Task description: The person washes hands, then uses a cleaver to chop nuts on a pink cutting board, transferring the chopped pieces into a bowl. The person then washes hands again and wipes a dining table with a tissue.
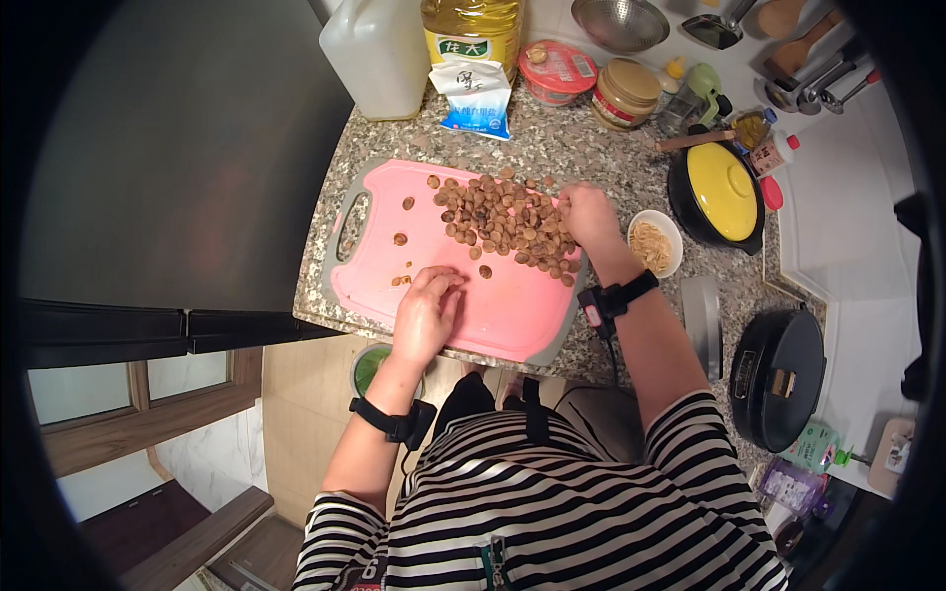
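Observation:
A pink cutting board with a grey rim (510,325) lies on the speckled countertop, bearing a heap of small round brown pieces (502,218), possibly seeds or nuts. Over its near left part is my left hand (427,314), fingers curled above the pink surface; whether they pinch anything cannot be seen. A few brown bits (401,281) lie just left of those fingers, and a dark round piece (485,272) lies to their right. My right hand (589,214) reaches to the heap's right edge, its fingertips partly hidden. Right of that wrist stands a white bowl (674,247) holding pale thin pieces.
A cleaver-like metal blade (702,325) lies beside my right forearm. Farther right are a black pot with a yellow lid (720,188) and a black round appliance (780,377). A plastic jug (377,66), oil bottle (473,22), salt bag (474,103) and jar (626,92) line the back.

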`<action>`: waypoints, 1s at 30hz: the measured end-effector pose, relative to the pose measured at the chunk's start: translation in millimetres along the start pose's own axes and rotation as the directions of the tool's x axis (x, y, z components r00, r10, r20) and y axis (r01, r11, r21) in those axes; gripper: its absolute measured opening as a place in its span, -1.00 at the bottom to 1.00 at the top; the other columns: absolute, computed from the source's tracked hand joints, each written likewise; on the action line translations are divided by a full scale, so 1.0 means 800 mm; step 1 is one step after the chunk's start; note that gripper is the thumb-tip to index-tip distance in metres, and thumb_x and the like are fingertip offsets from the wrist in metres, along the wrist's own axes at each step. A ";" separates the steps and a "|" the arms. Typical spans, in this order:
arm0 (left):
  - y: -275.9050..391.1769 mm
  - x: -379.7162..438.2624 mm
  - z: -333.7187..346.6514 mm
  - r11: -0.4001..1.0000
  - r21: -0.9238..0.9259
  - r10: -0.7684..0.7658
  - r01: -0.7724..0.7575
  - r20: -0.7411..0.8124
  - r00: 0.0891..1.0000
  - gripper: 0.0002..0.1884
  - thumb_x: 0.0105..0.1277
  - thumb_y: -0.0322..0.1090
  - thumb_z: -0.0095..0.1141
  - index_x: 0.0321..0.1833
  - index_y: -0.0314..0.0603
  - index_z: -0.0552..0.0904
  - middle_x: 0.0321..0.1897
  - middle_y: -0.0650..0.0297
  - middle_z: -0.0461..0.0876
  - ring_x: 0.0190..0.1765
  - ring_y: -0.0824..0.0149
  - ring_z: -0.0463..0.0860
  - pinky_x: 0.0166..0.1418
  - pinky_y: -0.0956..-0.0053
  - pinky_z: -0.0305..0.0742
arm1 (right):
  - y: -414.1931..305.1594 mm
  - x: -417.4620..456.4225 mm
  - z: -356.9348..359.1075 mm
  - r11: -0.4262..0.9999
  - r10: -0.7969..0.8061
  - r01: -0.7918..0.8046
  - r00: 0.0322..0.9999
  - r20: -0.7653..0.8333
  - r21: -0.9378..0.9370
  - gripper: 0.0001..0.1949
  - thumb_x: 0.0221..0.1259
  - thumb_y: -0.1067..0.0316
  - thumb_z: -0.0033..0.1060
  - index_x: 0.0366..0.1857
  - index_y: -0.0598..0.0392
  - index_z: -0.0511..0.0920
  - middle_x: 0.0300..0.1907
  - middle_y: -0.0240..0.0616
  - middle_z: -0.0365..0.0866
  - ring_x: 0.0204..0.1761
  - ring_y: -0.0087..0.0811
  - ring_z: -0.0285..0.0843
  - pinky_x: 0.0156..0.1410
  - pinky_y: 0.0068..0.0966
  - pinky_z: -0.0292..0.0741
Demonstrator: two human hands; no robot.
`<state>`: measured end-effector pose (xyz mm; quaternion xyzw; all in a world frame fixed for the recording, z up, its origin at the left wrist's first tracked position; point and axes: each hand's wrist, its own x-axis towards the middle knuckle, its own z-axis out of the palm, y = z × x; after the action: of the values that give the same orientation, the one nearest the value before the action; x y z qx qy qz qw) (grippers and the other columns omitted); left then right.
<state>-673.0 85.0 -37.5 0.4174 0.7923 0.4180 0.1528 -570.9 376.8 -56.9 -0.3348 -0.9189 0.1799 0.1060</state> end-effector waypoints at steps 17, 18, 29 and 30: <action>0.048 0.003 0.013 0.426 -0.758 -0.196 0.493 0.455 0.869 -0.75 0.51 -0.40 0.14 0.17 -0.33 0.62 -0.10 0.19 0.75 -0.06 0.36 0.74 0.04 0.54 0.60 | -0.101 -0.149 -0.061 0.706 -0.484 0.539 0.841 -0.242 0.460 -0.87 0.13 0.45 0.34 -0.24 0.07 0.74 -0.05 -0.33 0.76 0.03 -0.28 0.67 0.15 -0.38 0.59; 0.046 0.000 0.015 0.427 -0.785 -0.209 0.450 0.398 0.893 -0.74 0.49 -0.45 0.16 0.17 -0.34 0.62 -0.06 0.16 0.76 -0.07 0.34 0.75 0.01 0.53 0.62 | -0.096 -0.153 -0.063 0.730 -0.495 0.538 0.842 -0.215 0.422 -0.83 0.14 0.44 0.35 -0.18 0.05 0.74 0.02 -0.33 0.74 0.05 -0.24 0.66 0.16 -0.35 0.59; -0.019 -0.011 0.049 0.781 -0.462 -0.347 0.420 0.239 0.907 -0.84 0.42 -0.55 0.18 0.01 -0.37 0.66 -0.17 0.27 0.74 -0.14 0.48 0.69 0.00 0.61 0.61 | 0.101 -0.357 -0.155 0.992 0.102 -0.116 0.974 -0.203 -0.058 -0.74 0.18 0.48 0.34 -0.04 0.12 0.62 0.03 -0.10 0.61 0.09 -0.01 0.59 0.17 -0.23 0.54; -0.019 -0.005 0.052 0.765 -0.469 -0.354 0.441 0.267 0.897 -0.87 0.42 -0.54 0.18 -0.03 -0.35 0.65 -0.22 0.30 0.72 -0.19 0.51 0.66 -0.05 0.63 0.58 | 0.114 -0.376 -0.161 0.980 0.160 -0.178 0.972 -0.174 -0.094 -0.73 0.17 0.47 0.35 -0.04 0.12 0.60 0.03 -0.09 0.59 0.09 0.00 0.58 0.17 -0.21 0.53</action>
<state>-654.2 99.7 -75.4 0.2153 0.7051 0.5380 0.4087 -250.8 278.6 1.5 -0.4309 -0.8835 0.1093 0.1479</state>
